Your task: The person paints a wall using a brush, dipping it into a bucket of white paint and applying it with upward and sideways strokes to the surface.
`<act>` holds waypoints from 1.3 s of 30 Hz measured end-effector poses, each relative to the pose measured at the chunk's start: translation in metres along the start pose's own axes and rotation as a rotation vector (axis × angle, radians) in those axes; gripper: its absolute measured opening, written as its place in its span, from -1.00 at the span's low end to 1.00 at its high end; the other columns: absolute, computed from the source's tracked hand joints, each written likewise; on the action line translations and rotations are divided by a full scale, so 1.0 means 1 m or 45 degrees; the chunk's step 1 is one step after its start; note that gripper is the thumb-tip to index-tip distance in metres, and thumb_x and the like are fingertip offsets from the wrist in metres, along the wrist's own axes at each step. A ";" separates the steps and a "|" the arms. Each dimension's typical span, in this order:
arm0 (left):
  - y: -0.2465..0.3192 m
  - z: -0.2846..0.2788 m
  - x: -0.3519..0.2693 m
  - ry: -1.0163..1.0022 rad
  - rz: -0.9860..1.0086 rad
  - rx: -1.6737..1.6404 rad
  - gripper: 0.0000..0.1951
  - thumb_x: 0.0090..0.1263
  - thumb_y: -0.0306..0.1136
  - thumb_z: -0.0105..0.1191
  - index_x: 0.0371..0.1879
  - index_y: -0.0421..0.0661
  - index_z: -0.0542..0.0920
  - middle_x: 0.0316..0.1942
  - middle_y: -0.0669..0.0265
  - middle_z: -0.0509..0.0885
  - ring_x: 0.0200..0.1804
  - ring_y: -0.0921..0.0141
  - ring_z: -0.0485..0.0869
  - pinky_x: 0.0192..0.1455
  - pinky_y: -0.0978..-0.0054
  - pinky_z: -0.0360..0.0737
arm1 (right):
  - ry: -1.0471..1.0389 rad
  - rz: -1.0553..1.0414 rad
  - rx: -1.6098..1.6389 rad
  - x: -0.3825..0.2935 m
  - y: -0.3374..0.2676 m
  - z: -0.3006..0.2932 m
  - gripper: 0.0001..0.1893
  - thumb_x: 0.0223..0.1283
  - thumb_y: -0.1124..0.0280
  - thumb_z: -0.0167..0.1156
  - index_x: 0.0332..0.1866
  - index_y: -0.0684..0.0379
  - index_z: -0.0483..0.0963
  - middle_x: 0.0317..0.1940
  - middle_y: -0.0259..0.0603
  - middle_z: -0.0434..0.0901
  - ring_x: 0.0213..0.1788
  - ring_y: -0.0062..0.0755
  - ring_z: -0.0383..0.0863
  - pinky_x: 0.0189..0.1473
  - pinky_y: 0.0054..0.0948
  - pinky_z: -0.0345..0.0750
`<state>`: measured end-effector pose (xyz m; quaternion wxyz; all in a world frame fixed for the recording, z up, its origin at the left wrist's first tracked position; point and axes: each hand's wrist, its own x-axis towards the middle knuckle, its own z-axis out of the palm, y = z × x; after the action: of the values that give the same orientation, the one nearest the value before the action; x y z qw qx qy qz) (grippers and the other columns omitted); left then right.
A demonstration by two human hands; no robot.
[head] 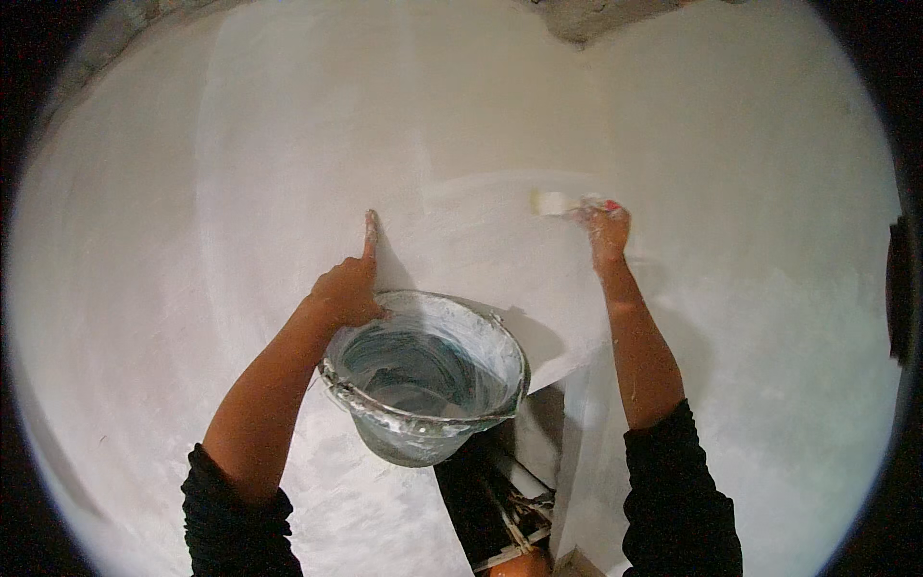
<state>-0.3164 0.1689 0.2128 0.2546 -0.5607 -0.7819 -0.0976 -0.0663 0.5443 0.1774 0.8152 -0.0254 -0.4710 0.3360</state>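
My left hand [346, 285] grips the far-left rim of a dark bucket [400, 443], its thumb over the edge. The index finger points up along the wall; whether it touches is hard to tell. White paint smears the bucket's rim and inner wall, and some pale liquid seems to lie at the bottom. A wire handle hangs at the near-left rim. My right hand [609, 227] holds a flat paintbrush [551, 203] sideways against the plastered wall [490, 130], bristles to the left. A red bit shows by the fingers, which are spotted with paint.
Bare rough masonry [598, 18] shows along the wall's top edge. Below the bucket is a dark recess with several thin sticks or poles [512, 505]. A pale wall corner [584, 447] stands right of it. A dark object [898, 288] sits at the far right rim.
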 end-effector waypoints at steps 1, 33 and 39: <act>0.000 0.000 0.000 0.002 -0.001 0.004 0.40 -0.05 -0.24 0.45 0.37 0.04 -0.66 0.00 -0.27 0.54 0.03 -0.09 0.58 0.14 0.07 0.52 | 0.132 -0.103 -0.220 0.004 0.001 -0.005 -0.84 0.07 0.49 0.16 -0.25 0.33 0.48 -0.33 -0.13 0.61 -0.24 -0.29 0.64 -0.17 -0.28 0.62; 0.001 -0.010 -0.003 0.020 -0.044 -0.006 0.37 -0.02 -0.25 0.43 0.37 0.06 -0.66 -0.10 -0.39 0.55 0.00 -0.19 0.57 0.12 0.01 0.51 | 0.482 -0.626 -1.005 0.046 0.003 -0.032 -0.79 -0.04 0.46 0.25 -0.29 0.35 0.55 -0.49 -0.05 0.58 -0.39 -0.29 0.56 -0.26 -0.29 0.52; -0.001 -0.008 -0.002 0.039 -0.029 0.001 0.36 -0.02 -0.26 0.42 0.38 0.08 -0.65 -0.12 -0.40 0.55 -0.01 -0.21 0.56 0.11 0.00 0.51 | 0.105 -0.487 -0.446 0.014 -0.022 -0.015 -0.86 0.00 0.52 0.22 -0.34 0.36 0.52 -0.47 -0.14 0.60 -0.40 -0.31 0.56 -0.26 -0.38 0.50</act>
<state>-0.3139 0.1631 0.2188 0.2654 -0.5500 -0.7843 -0.1089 -0.0385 0.5391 0.1878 0.8655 -0.0905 -0.4848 0.0878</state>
